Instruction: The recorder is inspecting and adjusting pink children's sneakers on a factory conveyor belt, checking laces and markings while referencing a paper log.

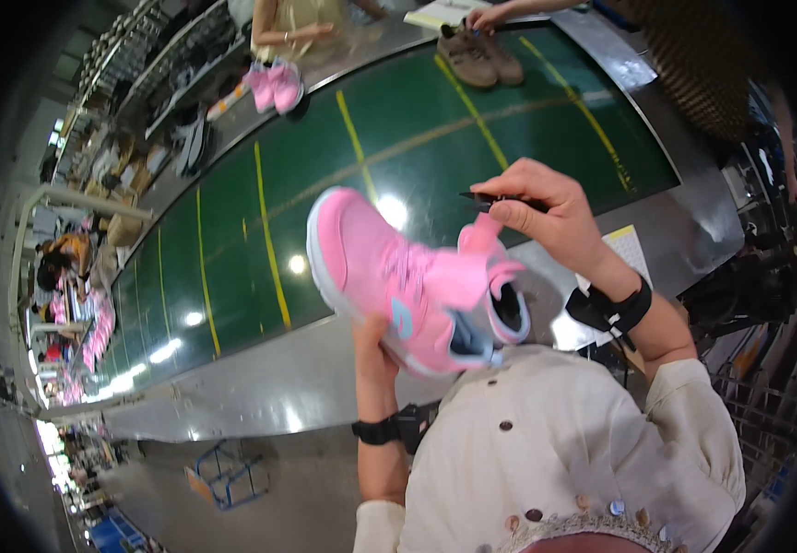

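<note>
A pink sneaker (352,244) with a white and pale-blue sole is held up in front of me, toe toward the far left. My left hand (375,341) grips it from below, its fingers mostly hidden behind the shoe. Its wide pink strap (458,279) stands out toward the right. Beside its heel is a second pink shoe (511,313), partly covered; what supports it is hidden. Just above that shoe, my right hand (550,212) is closed on a slim black pointed tool (489,197), whose exact kind I cannot make out. The tip points left.
A green conveyor belt (311,175) with yellow cross lines runs behind the shoes, bordered by a metal edge (260,401). Across it are pink shoes (275,87) and brown shoes (477,57), the latter touched by another person's hand (486,18). A blue-framed stool (230,476) stands lower left.
</note>
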Demonstrator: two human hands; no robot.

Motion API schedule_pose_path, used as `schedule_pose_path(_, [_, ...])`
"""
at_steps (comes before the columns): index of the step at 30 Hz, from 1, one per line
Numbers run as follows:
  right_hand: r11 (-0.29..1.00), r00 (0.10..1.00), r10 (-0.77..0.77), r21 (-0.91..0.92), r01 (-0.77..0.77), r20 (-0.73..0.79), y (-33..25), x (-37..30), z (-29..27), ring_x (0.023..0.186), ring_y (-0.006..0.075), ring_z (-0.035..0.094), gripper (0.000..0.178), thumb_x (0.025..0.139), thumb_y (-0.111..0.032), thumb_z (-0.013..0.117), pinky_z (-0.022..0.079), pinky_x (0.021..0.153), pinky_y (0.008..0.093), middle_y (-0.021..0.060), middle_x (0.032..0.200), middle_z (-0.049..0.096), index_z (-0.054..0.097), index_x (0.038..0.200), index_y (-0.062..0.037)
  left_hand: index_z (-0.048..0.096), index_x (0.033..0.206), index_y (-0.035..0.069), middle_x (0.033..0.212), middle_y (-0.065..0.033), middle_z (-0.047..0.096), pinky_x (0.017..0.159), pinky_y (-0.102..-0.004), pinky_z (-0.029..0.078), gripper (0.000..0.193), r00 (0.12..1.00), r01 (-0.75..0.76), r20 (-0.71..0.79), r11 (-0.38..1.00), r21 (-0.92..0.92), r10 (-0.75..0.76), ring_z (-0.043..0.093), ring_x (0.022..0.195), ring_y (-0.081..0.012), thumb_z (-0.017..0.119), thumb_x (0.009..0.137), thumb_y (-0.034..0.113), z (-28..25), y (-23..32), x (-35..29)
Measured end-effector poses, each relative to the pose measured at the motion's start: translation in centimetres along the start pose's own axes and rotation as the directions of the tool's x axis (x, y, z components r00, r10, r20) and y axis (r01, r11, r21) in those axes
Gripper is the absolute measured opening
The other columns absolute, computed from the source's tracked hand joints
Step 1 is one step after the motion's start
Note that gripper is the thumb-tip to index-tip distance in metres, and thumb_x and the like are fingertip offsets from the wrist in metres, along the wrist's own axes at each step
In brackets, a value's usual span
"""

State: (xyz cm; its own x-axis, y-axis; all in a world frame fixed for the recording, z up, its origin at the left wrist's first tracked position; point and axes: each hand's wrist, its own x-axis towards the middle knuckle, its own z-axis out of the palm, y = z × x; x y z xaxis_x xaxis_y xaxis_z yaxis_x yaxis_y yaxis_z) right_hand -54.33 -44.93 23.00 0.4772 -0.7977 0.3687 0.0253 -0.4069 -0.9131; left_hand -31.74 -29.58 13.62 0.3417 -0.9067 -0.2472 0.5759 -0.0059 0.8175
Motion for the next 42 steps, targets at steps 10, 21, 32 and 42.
schedule_pose_path(10, [0.912, 0.858, 0.181, 0.246, -0.330, 0.480, 0.5, -2.0, 1.7, 0.075, 0.0037, 0.055, 0.022, 0.083, -0.012, 0.067, 0.044, 0.068, 0.0198, -0.0005, 0.082, 0.064, 0.063, 0.102, -0.0032, 0.040, 0.130, -0.002, 0.127, -0.0140, 0.050, 0.100, -0.0393, 0.038, 0.070, 0.944, -0.009, 0.329, 1.000, 0.025, 0.000, 0.049, 0.117, -0.0274, 0.060, 0.077, 0.038, -2.6, -2.8, 2.2])
schedule_pose_path(21, [0.716, 0.718, 0.693, -0.183, -0.674, 0.063, 15.3, -9.2, -0.1, 0.071, 0.0157, 0.056, 0.049, 0.065, -0.031, 0.078, 0.045, 0.064, 0.0278, 0.0059, 0.081, 0.061, 0.061, 0.100, -0.0020, 0.050, 0.123, 0.004, 0.117, -0.0109, 0.058, 0.094, -0.0391, 0.045, 0.053, 0.912, 0.329, -0.193, 0.927, -0.180, -0.361, 0.056, 0.107, -0.0247, 0.052, 0.088, 0.044, -15.0, -11.8, 3.7])
schedule_pose_path(32, [0.673, 0.702, 0.707, -0.225, -0.705, -0.088, 24.6, -17.2, 3.7, 0.099, 0.0295, 0.059, 0.059, 0.067, -0.020, 0.069, 0.046, 0.086, 0.0370, 0.0198, 0.107, 0.060, 0.051, 0.120, -0.0004, 0.049, 0.121, -0.002, 0.122, -0.0139, 0.051, 0.095, -0.0347, 0.038, 0.042, 0.843, 0.023, -0.280, 0.489, 0.872, 0.459, 0.049, 0.112, -0.0218, 0.055, 0.091, 0.027, -12.5, -6.3, 3.8])
schedule_pose_path(42, [0.913, 0.941, 0.339, 0.238, -0.332, 0.012, 10.4, -7.0, 6.0, 0.103, 0.0175, 0.054, 0.057, 0.073, -0.005, 0.066, 0.042, 0.088, 0.0286, 0.0116, 0.110, 0.056, 0.045, 0.126, -0.0008, 0.031, 0.137, 0.003, 0.135, -0.0152, 0.042, 0.102, -0.0402, 0.034, 0.075, 0.974, 0.156, 0.176, 0.986, -0.053, -0.144, 0.044, 0.122, -0.0278, 0.042, 0.089, 0.059, 3.5, -5.0, 6.6])
